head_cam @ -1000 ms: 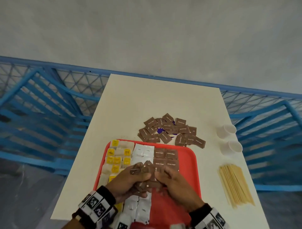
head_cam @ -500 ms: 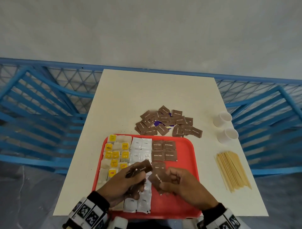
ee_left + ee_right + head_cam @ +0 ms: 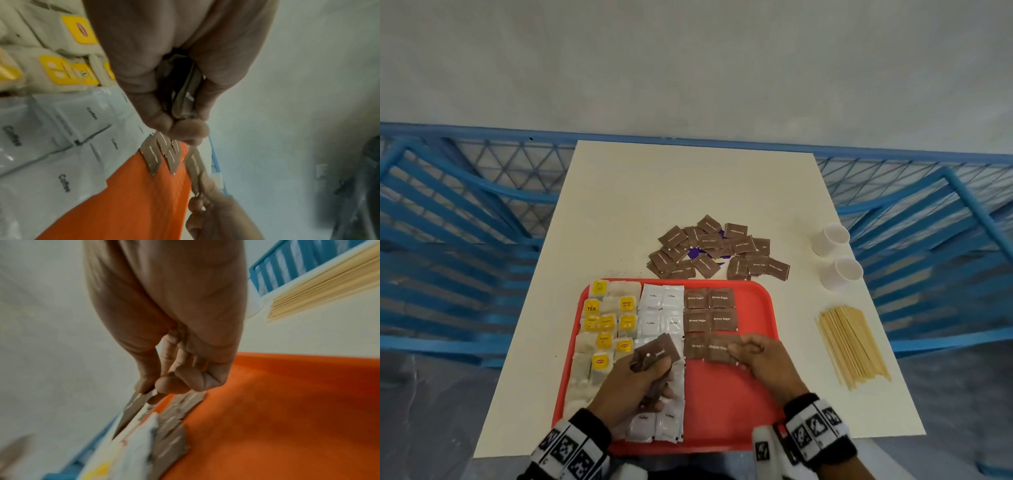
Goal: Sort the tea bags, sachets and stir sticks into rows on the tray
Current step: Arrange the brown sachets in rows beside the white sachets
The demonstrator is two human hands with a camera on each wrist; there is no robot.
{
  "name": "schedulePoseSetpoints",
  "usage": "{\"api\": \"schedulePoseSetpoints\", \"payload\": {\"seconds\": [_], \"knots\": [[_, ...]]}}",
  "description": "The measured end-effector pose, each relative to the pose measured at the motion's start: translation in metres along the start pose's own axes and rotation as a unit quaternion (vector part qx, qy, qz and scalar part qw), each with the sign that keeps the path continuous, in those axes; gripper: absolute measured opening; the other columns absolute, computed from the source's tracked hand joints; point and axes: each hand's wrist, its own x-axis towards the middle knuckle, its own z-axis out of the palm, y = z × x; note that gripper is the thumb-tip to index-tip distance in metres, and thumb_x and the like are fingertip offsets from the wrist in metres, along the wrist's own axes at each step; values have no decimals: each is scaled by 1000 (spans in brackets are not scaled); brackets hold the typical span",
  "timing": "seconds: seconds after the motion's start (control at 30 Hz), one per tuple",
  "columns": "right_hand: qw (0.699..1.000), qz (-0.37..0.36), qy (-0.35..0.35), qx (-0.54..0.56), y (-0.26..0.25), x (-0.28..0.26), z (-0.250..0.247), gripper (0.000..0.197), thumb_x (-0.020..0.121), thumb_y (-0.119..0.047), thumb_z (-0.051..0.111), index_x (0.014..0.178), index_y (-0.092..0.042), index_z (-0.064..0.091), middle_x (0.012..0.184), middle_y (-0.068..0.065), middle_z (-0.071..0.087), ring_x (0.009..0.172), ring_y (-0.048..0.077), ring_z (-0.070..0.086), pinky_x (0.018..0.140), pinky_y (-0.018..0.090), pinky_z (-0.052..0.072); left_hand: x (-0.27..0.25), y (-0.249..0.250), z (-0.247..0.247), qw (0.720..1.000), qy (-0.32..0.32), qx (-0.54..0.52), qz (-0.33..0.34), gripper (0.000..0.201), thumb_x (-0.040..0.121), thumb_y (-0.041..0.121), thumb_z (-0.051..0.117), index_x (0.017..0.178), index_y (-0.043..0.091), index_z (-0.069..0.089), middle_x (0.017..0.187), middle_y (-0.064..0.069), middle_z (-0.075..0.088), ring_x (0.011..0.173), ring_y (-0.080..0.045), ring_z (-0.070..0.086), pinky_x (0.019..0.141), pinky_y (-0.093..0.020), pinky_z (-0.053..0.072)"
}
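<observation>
A red tray (image 3: 726, 404) holds tea bags (image 3: 606, 329) in its left columns, white coffee sachets (image 3: 661, 308) in the middle and brown sugar sachets (image 3: 710, 308) in two columns to their right. My left hand (image 3: 640, 380) grips a small stack of brown sugar sachets (image 3: 655, 354) above the white sachets; the left wrist view shows that stack (image 3: 183, 97) held between thumb and fingers. My right hand (image 3: 756, 356) pinches one brown sachet (image 3: 719, 347) at the third row of the brown columns, seen edge-on in the right wrist view (image 3: 133, 408).
A heap of loose brown sachets (image 3: 715, 251) lies on the white table (image 3: 688, 192) beyond the tray. Two white cups (image 3: 837, 255) and a bundle of wooden stir sticks (image 3: 851, 346) lie right of the tray. Blue railings surround the table.
My hands have drawn apart. The right hand carried one brown sachet away from the stack to the third row on the tray; the left hand kept the rest.
</observation>
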Motion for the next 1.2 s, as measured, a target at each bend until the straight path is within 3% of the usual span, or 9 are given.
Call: {"api": "schedulePoseSetpoints", "payload": {"seconds": [0.23, 0.4, 0.53, 0.67, 0.77, 0.87, 0.97, 1.1, 1.2], "knots": [[993, 52, 22, -105, 27, 53, -14, 11, 86, -12, 74, 76, -13, 71, 48, -12, 61, 40, -1, 48, 44, 14, 40, -1, -9, -23, 997, -16, 56, -60, 20, 97, 12, 62, 115, 5, 60, 82, -15, 68, 64, -24, 63, 50, -29, 46], [980, 67, 78, -172, 38, 65, -7, 24, 77, -20, 81, 58, -19, 66, 57, -8, 66, 55, 10, 57, 61, 25, 50, 3, -13, -16, 993, -35, 93, -65, 18, 98, 12, 60, 116, 8, 60, 81, -14, 67, 65, -25, 63, 49, -28, 45], [970, 65, 115, -204, 42, 68, -2, 20, 74, -25, 81, 72, -10, 69, 76, -2, 72, 72, 16, 66, 71, 28, 51, 4, -11, -15, 992, -40, 99, -62, 18, 99, 16, 60, 116, 11, 61, 83, -13, 69, 69, -26, 66, 51, -29, 46], [963, 26, 152, -222, 32, 56, 0, 26, 76, -31, 78, 74, -12, 60, 77, -2, 68, 75, 17, 62, 59, 19, 38, 3, -10, -17, 993, -36, 97, -62, 18, 99, 18, 60, 115, 9, 62, 84, -14, 69, 69, -27, 66, 51, -29, 47], [954, -48, 78, -284, 26, 41, 21, 31, 76, -28, 78, 71, -21, 48, 72, -6, 62, 66, 10, 55, 55, 16, 35, 2, -10, -20, 994, -34, 88, -64, 19, 98, 16, 60, 115, 8, 62, 85, -16, 69, 68, -28, 65, 50, -30, 47], [935, -82, 16, -344, 35, 38, 46, 39, 71, -28, 77, 70, -27, 38, 86, -7, 57, 76, 11, 52, 61, 19, 38, 0, -10, -21, 994, -31, 82, -71, 19, 99, 16, 60, 116, 7, 62, 83, -16, 69, 68, -28, 65, 50, -30, 47], [925, -83, 15, -370, 41, 41, 51, 42, 71, -30, 77, 69, -28, 35, 92, -7, 53, 80, 13, 51, 67, 24, 41, -2, -7, -21, 994, -30, 72, -72, 20, 98, 16, 60, 116, 8, 62, 83, -16, 69, 69, -27, 65, 51, -30, 48], [926, -78, 31, -369, 40, 43, 49, 42, 72, -35, 80, 67, -27, 39, 90, -6, 54, 75, 12, 51, 60, 19, 35, -3, -4, -24, 995, -32, 59, -71, 20, 98, 17, 61, 116, 8, 62, 83, -15, 68, 68, -27, 64, 51, -29, 47], [925, -73, 43, -370, 41, 43, 49, 42, 72, -39, 81, 67, -25, 41, 90, -7, 56, 75, 11, 53, 65, 26, 42, -2, -4, -23, 995, -27, 55, -74, 20, 98, 16, 61, 117, 9, 61, 83, -15, 69, 68, -27, 65, 50, -29, 48]]}}
